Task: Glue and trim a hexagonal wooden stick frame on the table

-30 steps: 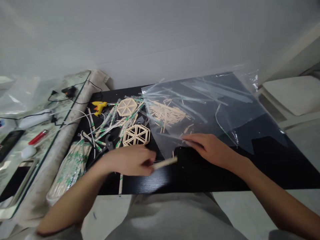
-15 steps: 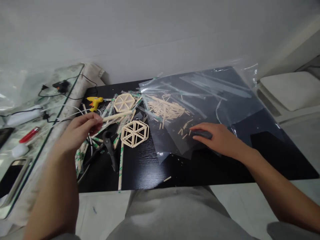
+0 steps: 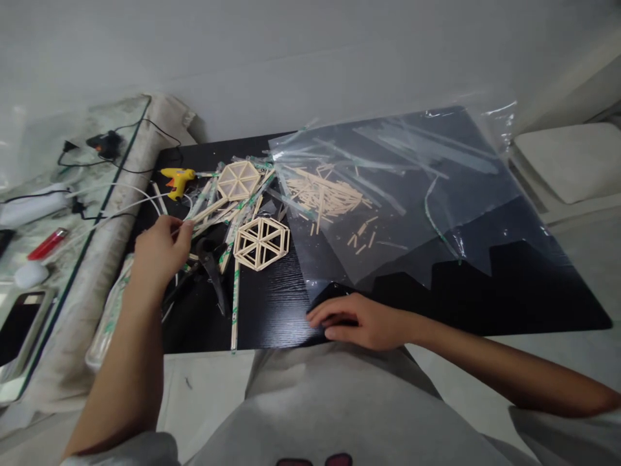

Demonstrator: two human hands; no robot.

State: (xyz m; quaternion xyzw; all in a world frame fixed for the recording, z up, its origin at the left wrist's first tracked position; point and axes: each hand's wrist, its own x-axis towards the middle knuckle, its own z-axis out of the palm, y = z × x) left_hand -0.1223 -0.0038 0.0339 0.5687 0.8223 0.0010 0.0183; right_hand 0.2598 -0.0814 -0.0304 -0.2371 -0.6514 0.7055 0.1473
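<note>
My left hand (image 3: 165,251) is closed at the left side of the black table, with thumb and forefinger pinched at the ends of pale wooden sticks (image 3: 209,212). Just below its fingertips lies a black spring clamp (image 3: 213,272). Near the front edge rests my right hand (image 3: 366,321), palm down, fingers loosely bent and thumb apart; nothing shows in it, though its underside is hidden. Between the hands sits an octagonal wooden-stick frame with spokes (image 3: 261,243). A second spoked frame (image 3: 239,180) lies farther back on wrapped sticks.
A yellow glue gun (image 3: 177,182) stands behind my left hand. Clear plastic sheeting (image 3: 412,220) covers the right part of the table and carries a pile of short cut sticks (image 3: 325,196). A glass-topped surface at left holds a red lighter (image 3: 47,244), phone (image 3: 22,327) and cables.
My right hand has moved left and toward the table's front edge; the black-handled tool it held no longer shows. My left hand has shifted slightly, its sticks now lower among the pile.
</note>
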